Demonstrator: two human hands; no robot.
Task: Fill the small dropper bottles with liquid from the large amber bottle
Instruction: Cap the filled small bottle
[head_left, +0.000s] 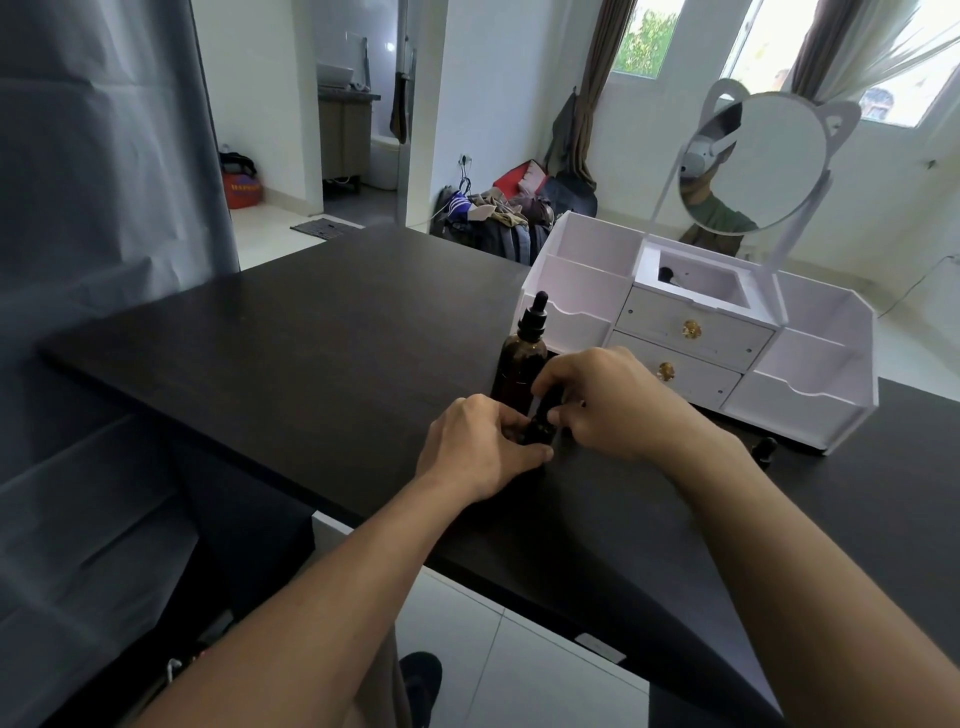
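Surface: dark wood-grain table, matte, bare to the left of the hands.

Grip: left hand and right hand meet over a small dropper bottle, dark, standing on the table. The left fingers wrap its body; the right fingertips pinch its black cap from above. Both hands are closed on it, and most of it is hidden.

Just behind the grip, touching or nearly touching the hands: large amber bottle, upright, black dropper top in place.

Behind and to the right of the grip: white desk organiser with open compartments, two drawers with gold knobs, and a round cat-eared mirror on a stand.

Right of the grip, near the organiser's front edge: a small black dropper cap, lying on the table.

Room: white walls and tiled floor, grey curtain far left, an open doorway to a washroom behind, a pile of clothes and bags on the floor, bright windows with brown drapes.
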